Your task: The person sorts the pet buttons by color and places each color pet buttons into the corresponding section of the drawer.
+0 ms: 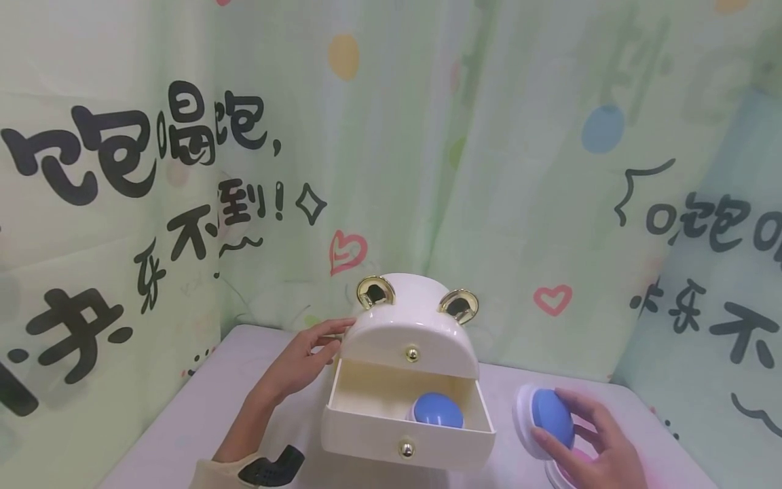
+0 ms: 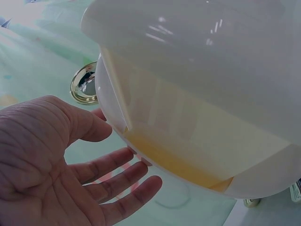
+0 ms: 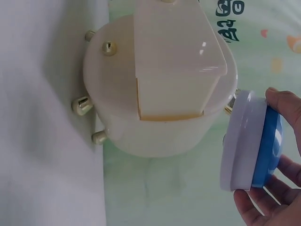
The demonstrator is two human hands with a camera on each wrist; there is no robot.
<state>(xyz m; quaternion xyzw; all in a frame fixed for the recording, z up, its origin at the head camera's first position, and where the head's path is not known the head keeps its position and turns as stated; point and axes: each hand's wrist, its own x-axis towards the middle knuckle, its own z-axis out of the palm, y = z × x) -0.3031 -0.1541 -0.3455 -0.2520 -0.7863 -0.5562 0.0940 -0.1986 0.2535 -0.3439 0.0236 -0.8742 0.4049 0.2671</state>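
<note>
A glossy white storage box (image 1: 379,339) with gold-rimmed ears stands on the table, its lower drawer (image 1: 360,431) pulled out. Inside the drawer lies a round blue-topped white thing (image 1: 438,410), partly hidden by the drawer front. My left hand (image 1: 303,358) is at the box's left side, its fingers extended along the wall; in the left wrist view the left hand (image 2: 80,165) has its fingertips at the edge. To the right of the drawer, my right hand (image 1: 605,445) grips a similar round blue-and-white thing (image 1: 552,418) by its blue part, holding it tilted on edge.
A pink-and-white round thing (image 1: 559,472) sits below the right hand, mostly hidden by it. The pale table (image 1: 244,353) meets printed curtains (image 1: 519,204) at the back and sides. Gold knobs (image 1: 406,447) project from the box's front.
</note>
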